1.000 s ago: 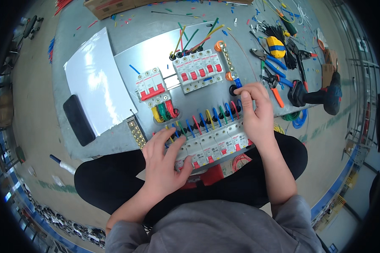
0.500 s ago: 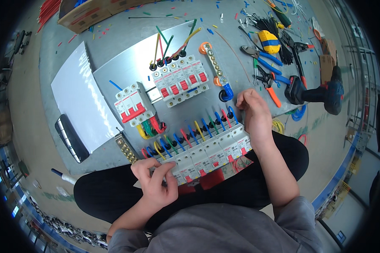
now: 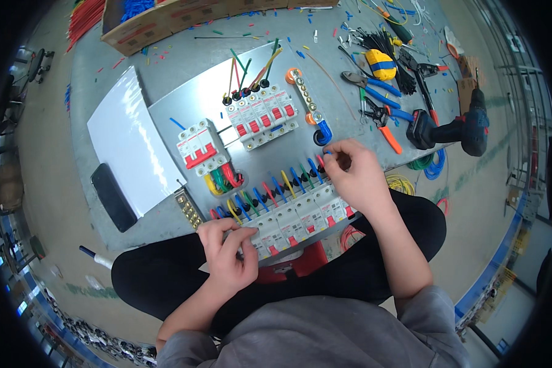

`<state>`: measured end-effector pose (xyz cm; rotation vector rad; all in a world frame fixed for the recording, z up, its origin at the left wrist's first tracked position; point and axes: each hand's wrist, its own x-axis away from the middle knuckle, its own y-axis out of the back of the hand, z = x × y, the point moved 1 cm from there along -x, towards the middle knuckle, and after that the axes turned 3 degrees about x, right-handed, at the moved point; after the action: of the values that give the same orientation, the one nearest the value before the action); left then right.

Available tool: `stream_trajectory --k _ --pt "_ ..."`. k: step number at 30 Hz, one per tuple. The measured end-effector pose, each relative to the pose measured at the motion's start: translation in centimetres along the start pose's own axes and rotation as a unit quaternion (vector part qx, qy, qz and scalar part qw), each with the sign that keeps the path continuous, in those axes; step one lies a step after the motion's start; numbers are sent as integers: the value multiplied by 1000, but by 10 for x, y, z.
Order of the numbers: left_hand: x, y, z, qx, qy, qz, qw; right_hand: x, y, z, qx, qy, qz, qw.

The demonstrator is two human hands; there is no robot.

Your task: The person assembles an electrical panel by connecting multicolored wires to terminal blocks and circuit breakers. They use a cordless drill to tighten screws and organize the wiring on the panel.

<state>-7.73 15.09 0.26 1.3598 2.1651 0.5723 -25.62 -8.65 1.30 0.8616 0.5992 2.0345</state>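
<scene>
Here, the long row of white circuit breakers with red switches (image 3: pixel 294 221) is laid across the lap, running left to right. The left hand (image 3: pixel 227 254) is closed on its near left end; the right hand (image 3: pixel 356 175) is pinched on a short blue wire (image 3: pixel 325 153) at the far right end.

Cordless drill (image 3: pixel 457 127), pliers (image 3: pixel 369 86), black phone (image 3: pixel 113 197), white sheet (image 3: pixel 127 138), cardboard box (image 3: pixel 165 18)
</scene>
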Motion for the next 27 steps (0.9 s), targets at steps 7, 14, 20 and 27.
stream_trajectory --k 7,14,20,27 --pt "8 -4 3 5 -11 -32 999 5 2 7 78 57 -54 994" --pt "8 -4 0 7 -37 -47 998 9 -2 10 108 36 -68 991" --pt "14 -3 0 8 -27 -47 998 10 0 21 146 24 -43 988" --pt "16 -2 -2 -8 -35 -53 998 37 -23 34 234 185 -154 942"
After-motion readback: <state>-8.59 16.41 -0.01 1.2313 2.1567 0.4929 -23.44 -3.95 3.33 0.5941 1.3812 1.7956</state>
